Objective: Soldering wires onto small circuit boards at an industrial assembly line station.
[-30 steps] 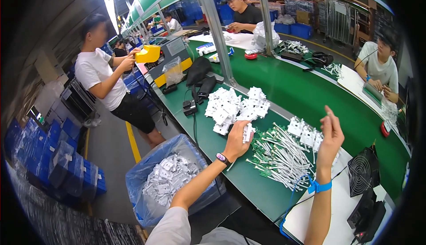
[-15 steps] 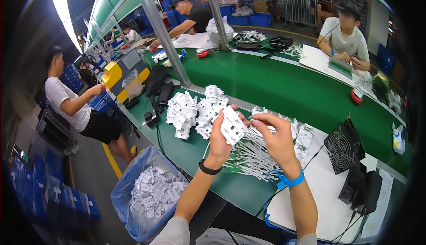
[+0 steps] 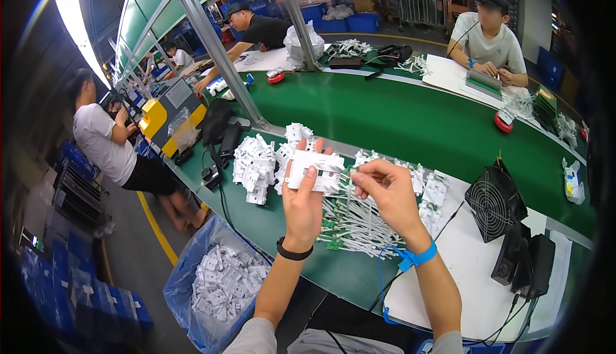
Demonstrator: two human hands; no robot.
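Note:
My left hand [image 3: 302,209] is closed around a white plastic housing [image 3: 314,170], with its flat side and cutouts turned up toward me. At the housing's right edge my right hand [image 3: 389,195] pinches a small circuit board with a white lead, partly covered by the fingers. Under and beside my right hand lies a bundle of white cables [image 3: 362,229] with small green circuit boards on their ends. Piles of white housings [image 3: 254,169] stand left of my left hand. More housings [image 3: 435,190] are lined up behind and right of the cables.
A lined blue bin [image 3: 172,290] full of white parts stands at the lower left. On the right are a black fan [image 3: 493,201] and black power adapters [image 3: 538,267] with cords. A metal post [image 3: 221,59] rises from the bench. Co-workers sit across the green belt [image 3: 385,113].
My left hand has turned the housing so that it lies flatter and has shifted left. My right hand remains at its edge, fingers pinched. The person at left has turned away.

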